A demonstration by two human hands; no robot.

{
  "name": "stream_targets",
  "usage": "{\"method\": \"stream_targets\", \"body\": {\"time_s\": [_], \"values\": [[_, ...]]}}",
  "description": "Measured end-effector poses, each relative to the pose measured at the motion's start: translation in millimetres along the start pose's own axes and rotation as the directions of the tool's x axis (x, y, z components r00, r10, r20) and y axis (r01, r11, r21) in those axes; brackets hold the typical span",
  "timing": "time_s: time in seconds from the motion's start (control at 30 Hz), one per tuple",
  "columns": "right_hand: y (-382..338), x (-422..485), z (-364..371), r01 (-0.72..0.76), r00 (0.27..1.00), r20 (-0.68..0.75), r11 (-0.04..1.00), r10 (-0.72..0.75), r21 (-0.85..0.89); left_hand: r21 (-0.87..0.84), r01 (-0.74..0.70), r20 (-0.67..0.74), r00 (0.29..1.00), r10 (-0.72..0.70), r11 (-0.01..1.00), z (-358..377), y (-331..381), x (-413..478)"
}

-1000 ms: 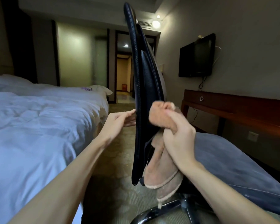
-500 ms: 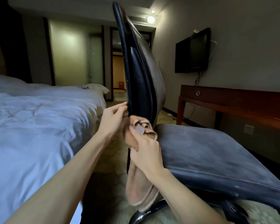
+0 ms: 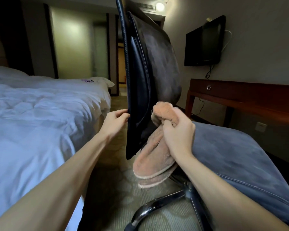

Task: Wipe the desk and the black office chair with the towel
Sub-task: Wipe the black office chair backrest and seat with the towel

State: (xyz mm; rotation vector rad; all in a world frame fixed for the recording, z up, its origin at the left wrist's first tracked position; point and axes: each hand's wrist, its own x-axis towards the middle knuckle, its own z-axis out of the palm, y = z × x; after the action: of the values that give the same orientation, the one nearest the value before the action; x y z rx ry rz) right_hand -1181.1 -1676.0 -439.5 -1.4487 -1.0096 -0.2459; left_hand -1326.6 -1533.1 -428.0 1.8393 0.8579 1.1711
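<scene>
One edge of the black office chair [image 3: 157, 64] is pinched by the left hand [image 3: 114, 121], probably for steadying; mid-frame, the towel [image 3: 155, 157] is clenched by the right hand [image 3: 178, 135].

The office chair [image 3: 157, 64] stands at frame centre, its seat [image 3: 240, 155] at lower right. The bed [image 3: 32, 122] fills the left. The desk [image 3: 249, 95] lies at right, behind the seat, with the television [image 3: 204, 42] above it. The towel [image 3: 155, 157] hangs at centre, between the chair's back and seat.
</scene>
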Motion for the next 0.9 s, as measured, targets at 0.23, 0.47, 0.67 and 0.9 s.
{"method": "stream_targets", "body": {"time_s": [0.23,0.47,0.67,0.9], "values": [[11,28,-43,0.153,0.988,0.039,0.974,-0.149,-0.169,-0.111,0.073,0.001,0.997,-0.074,0.991,3,-6,1],[25,6,-24,0.560,0.828,0.230,0.763,-0.511,-0.321,0.116,-0.064,-0.046,0.997,0.070,0.991,-7,-11,2],[47,-32,35,0.977,0.200,0.716,0.084,-0.669,-0.194,0.492,-0.204,0.099,0.979,0.179,0.846,-6,-35,1],[86,-58,65,0.922,0.351,0.933,-0.142,-0.077,-0.359,0.340,-0.113,0.060,0.993,0.098,0.934,40,-86,2]]}}
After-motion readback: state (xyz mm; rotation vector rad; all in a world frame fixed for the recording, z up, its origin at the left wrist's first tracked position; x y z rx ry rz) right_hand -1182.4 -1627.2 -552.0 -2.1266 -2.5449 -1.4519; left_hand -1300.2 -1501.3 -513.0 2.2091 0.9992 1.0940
